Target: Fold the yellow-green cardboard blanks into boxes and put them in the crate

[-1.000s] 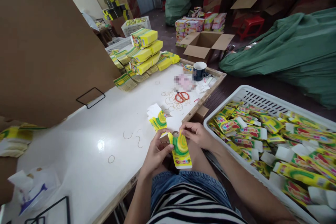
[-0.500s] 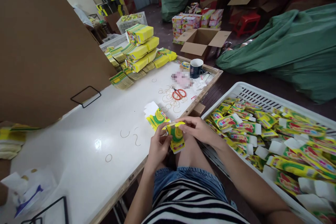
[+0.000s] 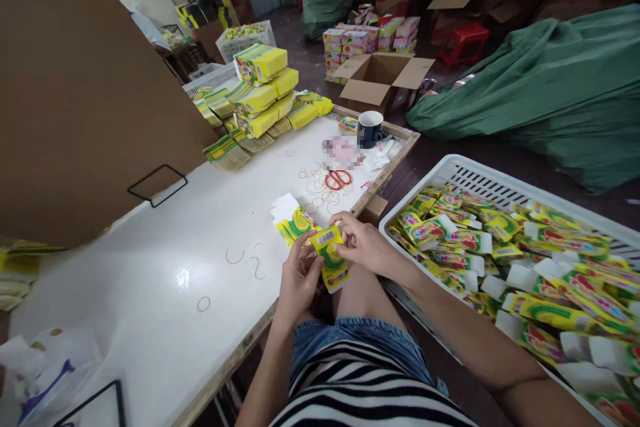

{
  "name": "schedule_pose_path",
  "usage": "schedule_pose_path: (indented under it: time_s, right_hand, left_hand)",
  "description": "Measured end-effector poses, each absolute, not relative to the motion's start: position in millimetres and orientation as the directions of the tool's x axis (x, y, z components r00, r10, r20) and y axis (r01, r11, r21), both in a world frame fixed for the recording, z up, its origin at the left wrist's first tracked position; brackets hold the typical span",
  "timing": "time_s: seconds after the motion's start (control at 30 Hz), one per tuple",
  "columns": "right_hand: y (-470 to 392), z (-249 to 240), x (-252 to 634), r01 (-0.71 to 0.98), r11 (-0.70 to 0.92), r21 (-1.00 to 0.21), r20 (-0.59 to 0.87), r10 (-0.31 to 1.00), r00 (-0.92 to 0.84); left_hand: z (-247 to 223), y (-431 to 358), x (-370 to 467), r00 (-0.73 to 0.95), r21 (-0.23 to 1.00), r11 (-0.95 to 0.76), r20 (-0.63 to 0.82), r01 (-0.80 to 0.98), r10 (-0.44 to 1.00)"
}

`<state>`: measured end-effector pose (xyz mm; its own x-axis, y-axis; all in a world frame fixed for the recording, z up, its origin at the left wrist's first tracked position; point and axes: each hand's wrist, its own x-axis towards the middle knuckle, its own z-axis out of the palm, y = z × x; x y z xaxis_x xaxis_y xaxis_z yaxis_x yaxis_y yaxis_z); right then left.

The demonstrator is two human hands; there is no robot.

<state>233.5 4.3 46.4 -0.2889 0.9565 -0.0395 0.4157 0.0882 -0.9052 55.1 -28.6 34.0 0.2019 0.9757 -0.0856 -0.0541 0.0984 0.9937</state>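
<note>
A small yellow-and-green carton (image 3: 331, 259) with a barcode on its top end is held over my lap, just off the table edge. My left hand (image 3: 299, 275) pinches its left side between thumb and fingers. At its upper right edge, the fingers of my right hand (image 3: 361, 243) are bent and closed on the carton. Just beyond my left hand, a stack of flat yellow cartons (image 3: 300, 221) with white flaps lies on the white table (image 3: 165, 320).
Scissors with orange handles (image 3: 338, 179), loose rubber bands (image 3: 203, 304) and a dark mug (image 3: 370, 130) are on the table. Bundled yellow cartons (image 3: 261, 63) are piled at its far end. To my right stands a white basket (image 3: 457, 161) full of cartons.
The carton's top end has folded over, so its barcode panel now faces me. My right hand has drawn its fingers in at the upper edge. My left hand keeps its hold.
</note>
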Motion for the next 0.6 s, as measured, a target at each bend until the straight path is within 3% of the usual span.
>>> schedule_pose_path:
  time_s: [0.33, 0.5, 0.6]
  right_hand:
    - [1.5, 52.9, 220.3, 0.692, 0.111, -0.713, -0.033, 0.981, -0.191]
    - [-5.6, 44.4, 228.0, 0.452, 0.233, -0.861, 0.117, 0.956, -0.271]
    - [-9.1, 39.2, 234.8, 0.309, 0.289, -0.906, 0.244, 0.954, -0.175]
  left_hand:
    - [33.0, -31.6, 57.4, 0.21, 0.995, 0.08, -0.067, -0.055, 0.975]
    - [38.8, -32.0, 50.7, 0.198, 0.989, 0.092, -0.068, -0.117, 0.978]
    - [38.6, -33.2, 49.2, 0.233, 0.987, 0.087, -0.053, -0.138, 0.971]
